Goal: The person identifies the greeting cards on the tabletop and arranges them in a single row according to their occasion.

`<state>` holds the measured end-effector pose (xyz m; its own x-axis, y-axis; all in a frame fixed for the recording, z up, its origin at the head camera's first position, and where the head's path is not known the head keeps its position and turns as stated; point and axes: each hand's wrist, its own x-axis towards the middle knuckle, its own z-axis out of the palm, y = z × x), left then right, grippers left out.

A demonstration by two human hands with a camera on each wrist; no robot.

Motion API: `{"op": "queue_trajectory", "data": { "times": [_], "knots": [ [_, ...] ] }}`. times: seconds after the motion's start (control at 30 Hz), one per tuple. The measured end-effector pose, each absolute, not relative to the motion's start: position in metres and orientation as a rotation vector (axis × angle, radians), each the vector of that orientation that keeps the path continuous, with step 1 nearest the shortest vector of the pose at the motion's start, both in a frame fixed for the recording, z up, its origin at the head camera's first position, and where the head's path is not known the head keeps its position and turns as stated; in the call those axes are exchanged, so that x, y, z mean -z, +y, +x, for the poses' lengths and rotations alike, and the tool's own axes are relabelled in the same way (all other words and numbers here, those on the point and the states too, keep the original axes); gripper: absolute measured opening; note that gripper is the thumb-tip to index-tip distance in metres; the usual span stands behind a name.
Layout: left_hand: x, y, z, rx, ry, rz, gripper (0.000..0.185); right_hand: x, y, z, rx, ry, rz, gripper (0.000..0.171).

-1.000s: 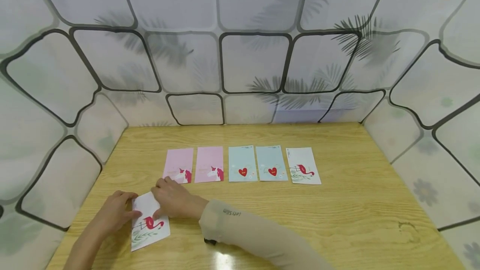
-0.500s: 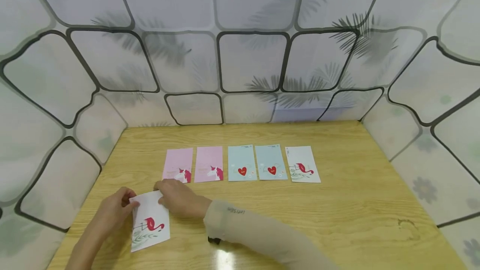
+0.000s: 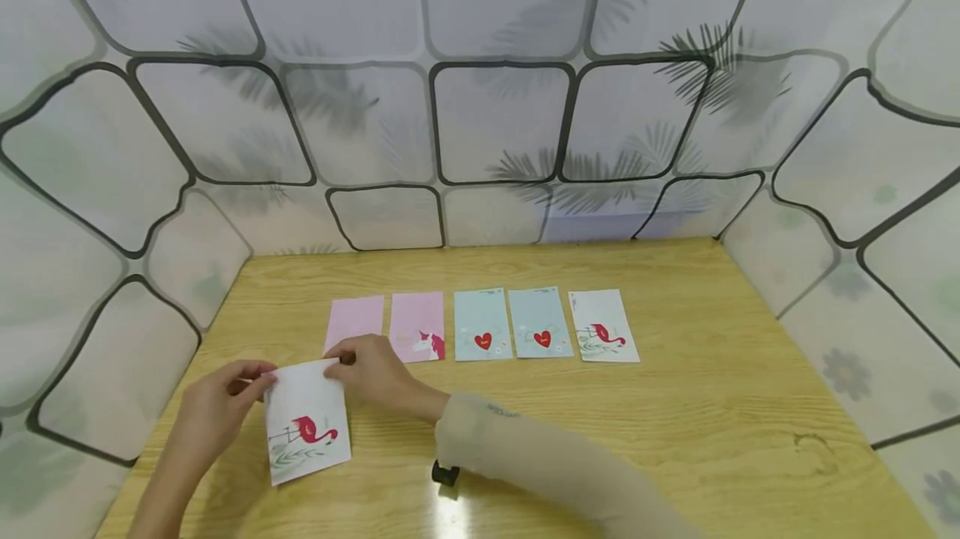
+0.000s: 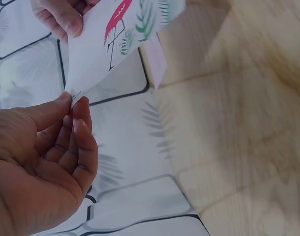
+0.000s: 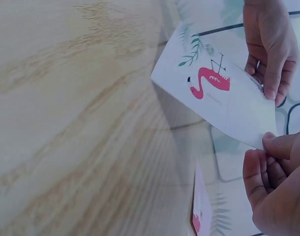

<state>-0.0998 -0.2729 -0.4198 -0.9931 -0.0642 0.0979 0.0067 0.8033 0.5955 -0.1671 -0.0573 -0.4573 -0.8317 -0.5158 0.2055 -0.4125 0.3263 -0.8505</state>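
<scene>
You have 5 cards laid in a row on the wooden table (image 3: pixel 675 406); the white flamingo-print card (image 3: pixel 307 422) is not yet placed. Your left hand (image 3: pixel 213 414) and right hand (image 3: pixel 378 372) each pinch a top corner, holding it tilted above the table's near left. Since 1 second ago it has lifted off the wood and shifted slightly right.

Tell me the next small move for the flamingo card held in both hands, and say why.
Probably carry the flamingo card right, toward the bare table beside the row's flamingo card. The left hand and right hand pinch its top corners, lifting that edge, and the row pairs like cards: unicorns, hearts, one lone flamingo.
</scene>
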Motion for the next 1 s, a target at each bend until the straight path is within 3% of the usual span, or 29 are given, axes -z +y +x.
{"op": "queue_trajectory", "data": {
  "times": [0.3,1.0],
  "knots": [
    [0.403,-0.253,-0.101,1.152,-2.850,0.131,0.028,0.439,-0.033,-0.170,1.705,2.396,-0.726,0.011],
    [0.389,-0.190,-0.115,1.411,-2.778,0.018,0.020,0.429,0.044,-0.169,1.870,2.306,-0.584,0.011]
  ]
}}
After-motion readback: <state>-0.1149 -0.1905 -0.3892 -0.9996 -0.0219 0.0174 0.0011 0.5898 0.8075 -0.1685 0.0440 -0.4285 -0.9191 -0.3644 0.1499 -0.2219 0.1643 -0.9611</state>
